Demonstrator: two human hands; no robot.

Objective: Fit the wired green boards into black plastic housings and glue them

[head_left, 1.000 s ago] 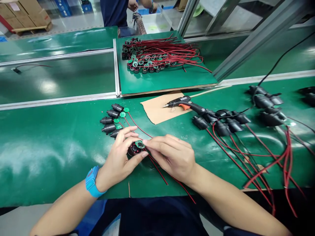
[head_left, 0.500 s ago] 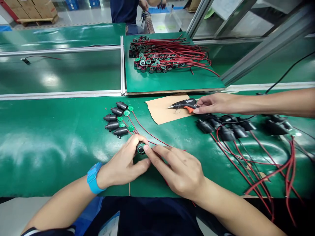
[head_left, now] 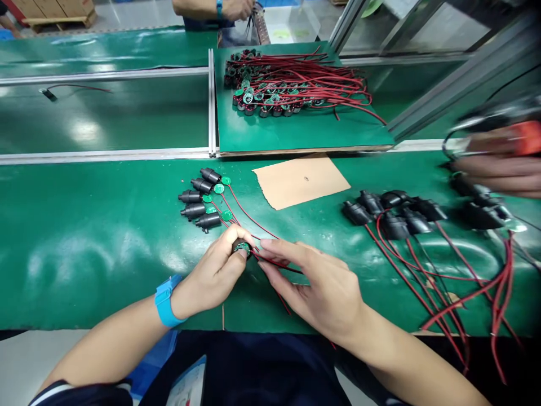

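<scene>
My left hand (head_left: 215, 270), with a blue strap at its wrist, is closed around a small round part with a green circuit board (head_left: 242, 247) facing up. Its thumb rests at the board's edge. Just to the right, my right hand (head_left: 319, 282) has its thumb and forefinger loosely closed about a red wire (head_left: 276, 263) leading from the part. Beyond my left hand lie several black cylindrical housings (head_left: 194, 211) with green discs (head_left: 218, 188) on red wires. My fingers hide most of the held part.
A brown cardboard piece (head_left: 302, 183) lies ahead. At right are black housings (head_left: 395, 225) with red wires. A raised green board (head_left: 304, 132) bears a pile of red-wired parts (head_left: 291, 84). Another person's blurred hand (head_left: 494, 163) holds a glue gun (head_left: 528, 137).
The other person's hand has lifted the glue gun off the cardboard and carried it right. My left thumb has moved onto the board's edge; my right fingers have shifted from the board to the wire.
</scene>
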